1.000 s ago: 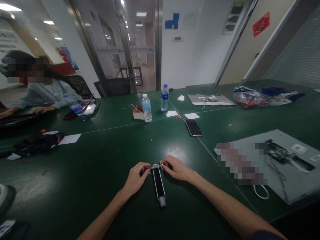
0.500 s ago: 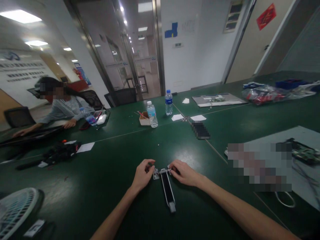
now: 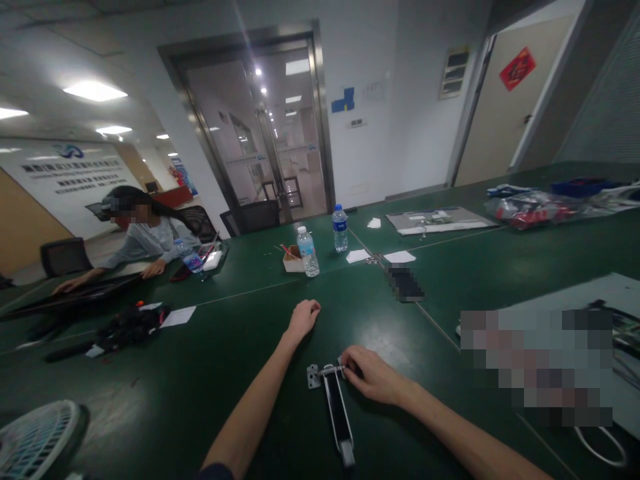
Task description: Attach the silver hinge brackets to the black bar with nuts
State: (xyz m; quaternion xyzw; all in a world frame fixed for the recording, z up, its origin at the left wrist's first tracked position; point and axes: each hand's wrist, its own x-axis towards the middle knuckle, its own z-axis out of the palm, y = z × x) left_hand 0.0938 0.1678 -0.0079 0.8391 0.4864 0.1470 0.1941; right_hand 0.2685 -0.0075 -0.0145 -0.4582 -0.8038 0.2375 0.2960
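i am finding the frame (image 3: 338, 410) lying on the table (image 3: 200, 373), its long dark strip running toward the person and the bar (image 3: 330, 371) crossing its far end. the plate (image 3: 313, 377) is sitting at the bar's left end, with no fingers touching it. the right hand (image 3: 369, 375) is narrow: its fingertips are holding the frame at the far right corner. they are masking that corner, so i am not making out exactly which part they are pinching. the left hand (image 3: 303, 319) is hanging ahead of the frame and apart from it, fingers curled; i am not able to say whether it is holding anything small. the bottle (image 3: 309, 253) and the box (image 3: 293, 261) are standing beyond it.

on method, i am rating a light, steady pinch as correct, since hard squeezing would be risking a skewed bar. i am advising a low right wrist to guard against sliding, because the left side is going unsupported. i am also flagging the left forearm, which is passing near the plate and needing some clearance.
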